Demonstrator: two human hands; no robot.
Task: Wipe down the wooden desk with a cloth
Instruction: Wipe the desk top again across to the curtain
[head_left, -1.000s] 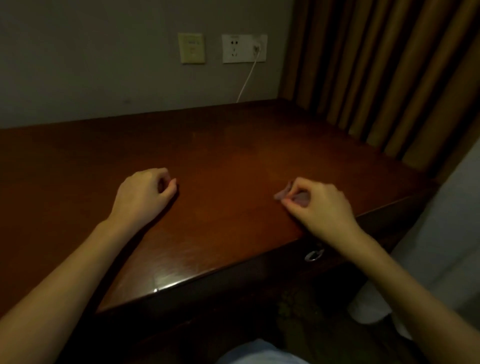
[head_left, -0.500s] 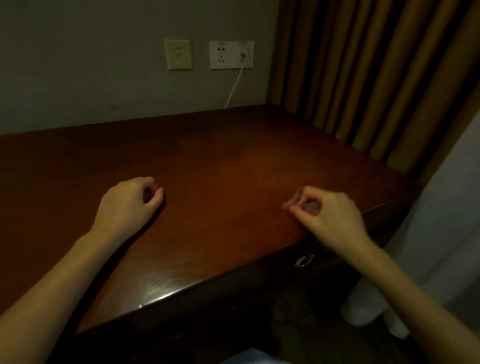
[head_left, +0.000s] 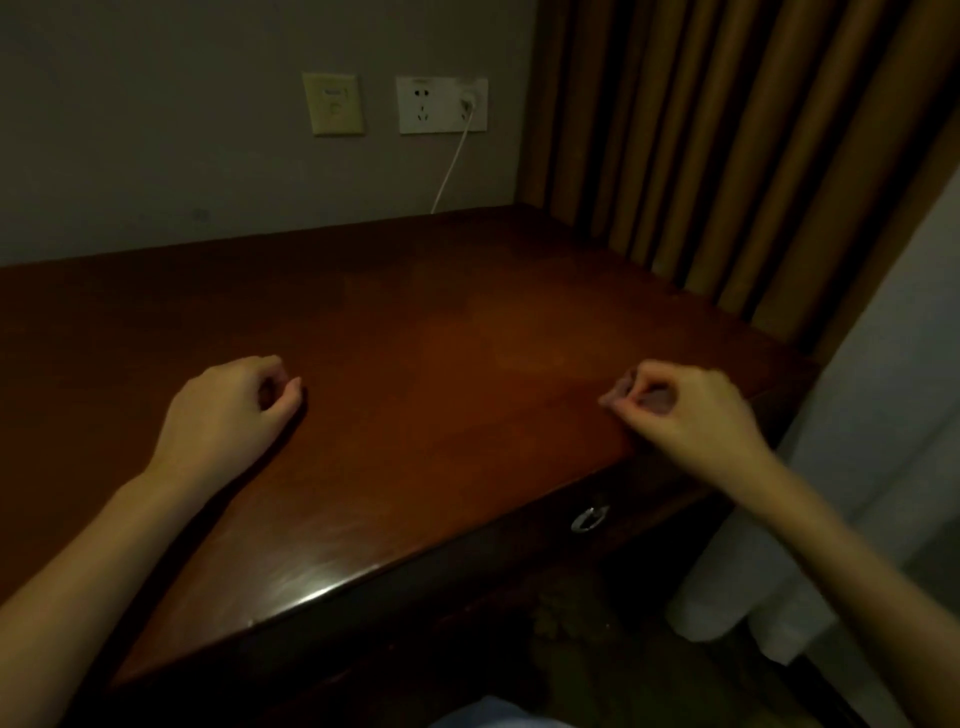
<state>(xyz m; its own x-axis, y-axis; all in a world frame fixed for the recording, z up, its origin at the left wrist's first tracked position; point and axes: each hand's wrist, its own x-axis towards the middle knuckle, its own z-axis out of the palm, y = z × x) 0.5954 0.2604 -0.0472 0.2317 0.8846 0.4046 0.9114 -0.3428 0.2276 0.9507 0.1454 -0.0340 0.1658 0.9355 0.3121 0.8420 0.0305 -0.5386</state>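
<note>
The dim wooden worktop (head_left: 467, 364) is filling mid-frame. I am seeing the left hand (head_left: 228, 410) resting clenched on nothing visible. The right hand (head_left: 685, 415), centre right, is perhaps pinching the cloth, but I cannot tell. Cloth should be handling soft and light: bunch its middle.

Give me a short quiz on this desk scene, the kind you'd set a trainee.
1. True or false: a cloth lies spread out on the desk between the two hands.
2. What is plugged into the wall socket? A) a white cable B) a lamp C) nothing
3. Fill in: the drawer pull on the desk's front is nearer the ___ hand.

Key: 1 false, no cloth shows there. 2 A. 3 right, as it sits just below the right hand.
</note>
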